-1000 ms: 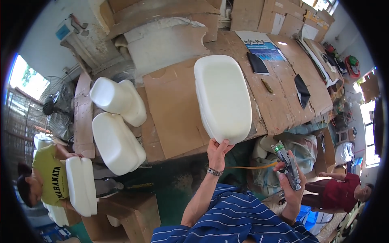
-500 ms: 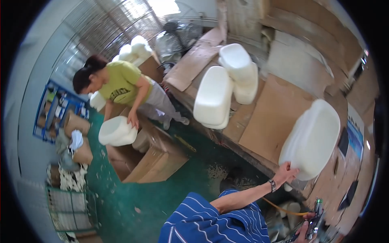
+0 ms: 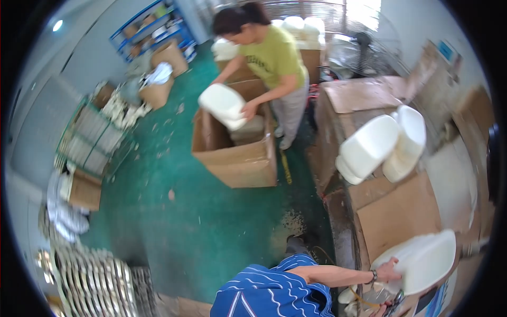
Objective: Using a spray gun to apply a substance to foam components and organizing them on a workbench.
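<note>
A stack of long white plastic tubs lies tilted on the cardboard-covered bench at the lower right. My left hand is closed at the stack's near-left edge, its wrist wearing a dark band. Low in the picture, beside the tubs, my right hand grips a dark metal air tool with a yellow hose running from it. That hand is small, partly blurred and partly cut by the lower edge.
A co-worker in a yellow-green shirt holds a white tub over a large open cardboard box. More stacked tubs stand farther along the bench. A green wire cage and a blue shelf line the left side.
The view has swung left, so the bench and tubs sit lower and farther right. My left hand stays at the tub stack, and the right keeps the air tool. The co-worker's tub is tilted differently.
</note>
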Demonstrator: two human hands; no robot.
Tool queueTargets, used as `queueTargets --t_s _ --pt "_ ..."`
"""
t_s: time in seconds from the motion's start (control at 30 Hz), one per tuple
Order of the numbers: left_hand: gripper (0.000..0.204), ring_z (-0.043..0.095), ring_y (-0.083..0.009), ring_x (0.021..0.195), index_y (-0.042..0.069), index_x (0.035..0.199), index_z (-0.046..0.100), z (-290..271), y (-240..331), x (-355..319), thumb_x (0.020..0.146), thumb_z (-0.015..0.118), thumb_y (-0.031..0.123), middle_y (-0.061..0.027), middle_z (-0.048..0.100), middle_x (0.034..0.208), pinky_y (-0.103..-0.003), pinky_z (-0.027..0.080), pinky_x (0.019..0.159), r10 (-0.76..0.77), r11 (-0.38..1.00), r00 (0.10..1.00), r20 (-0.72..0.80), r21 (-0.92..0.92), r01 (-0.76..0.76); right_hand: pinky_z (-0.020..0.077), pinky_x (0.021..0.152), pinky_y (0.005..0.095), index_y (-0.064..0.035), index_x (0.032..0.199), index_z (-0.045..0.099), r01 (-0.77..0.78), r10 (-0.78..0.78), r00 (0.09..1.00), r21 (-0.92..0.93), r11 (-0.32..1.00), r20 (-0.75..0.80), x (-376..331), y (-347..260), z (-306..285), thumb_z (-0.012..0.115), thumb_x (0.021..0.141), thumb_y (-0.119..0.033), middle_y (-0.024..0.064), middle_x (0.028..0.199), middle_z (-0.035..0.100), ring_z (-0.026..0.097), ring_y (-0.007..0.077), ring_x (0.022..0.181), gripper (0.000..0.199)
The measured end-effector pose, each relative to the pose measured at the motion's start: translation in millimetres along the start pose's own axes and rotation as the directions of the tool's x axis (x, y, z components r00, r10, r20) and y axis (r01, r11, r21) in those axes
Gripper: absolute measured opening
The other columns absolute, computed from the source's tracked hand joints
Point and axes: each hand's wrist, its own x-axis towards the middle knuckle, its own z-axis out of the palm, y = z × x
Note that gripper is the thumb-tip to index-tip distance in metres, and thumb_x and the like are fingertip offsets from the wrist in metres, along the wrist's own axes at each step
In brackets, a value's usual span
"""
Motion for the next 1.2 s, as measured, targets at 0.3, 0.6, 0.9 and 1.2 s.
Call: queueTargets --t_s 0.3,0.6,0.9,1.2 --pt "0.084 0.069 -0.0258 0.069 0.003 0.135 0.037 9 7 -15 0.067 0.079 0.030 -0.0152 0.066 0.088 -0.038 0.059 0.053 0.041 0.995 0.997 -0.072 -0.093 -0.048 0.0450 0.064 0.0276 -0.0012 0.126 0.063 0.164 -0.205 0.923 0.149 0.975 0.325 30 -41 27 0.070 0.095 -0.022 0.0094 0.103 0.069 0.061 0.0158 0.084 0.038" --pt "0.087 0.065 -0.0197 0.066 -0.004 0.119 0.046 0 -35 23 0.067 0.091 0.051 -0.0117 0.061 0.095 -0.036 0.056 0.051 0.031 0.999 0.998 0.056 -0.010 -0.030 0.0397 0.054 0.0192 -0.0022 0.138 0.056 -0.158 0.137 0.987 0.333 0.930 0.087 -42 41 -60 0.067 0.096 -0.015 0.0052 0.107 0.068 0.060 0.0079 0.085 0.045" --pt "0.041 0.070 -0.0206 0.097 -0.001 0.119 0.057 -27 17 12 0.089 0.079 0.014 -0.0106 0.069 0.107 -0.037 0.061 0.087 -0.099 0.954 0.937 0.336 -0.237 0.186 0.0489 0.079 0.0239 -0.0008 0.149 0.049 0.039 0.162 0.912 0.473 0.880 -0.377 -86 -40 -88 0.066 0.094 -0.003 0.0042 0.102 0.067 0.059 0.0090 0.089 0.058" --pt "0.038 0.072 -0.0239 0.098 -0.004 0.120 0.052 -20 8 11 0.093 0.075 0.009 -0.0132 0.068 0.112 -0.040 0.063 0.088 -0.089 0.951 0.922 0.377 -0.242 0.191 0.0510 0.078 0.0268 0.0028 0.147 0.050 0.009 0.207 0.825 0.379 0.925 -0.525 -134 -67 -109 0.068 0.092 -0.007 0.0096 0.099 0.069 0.064 0.0141 0.086 0.059"
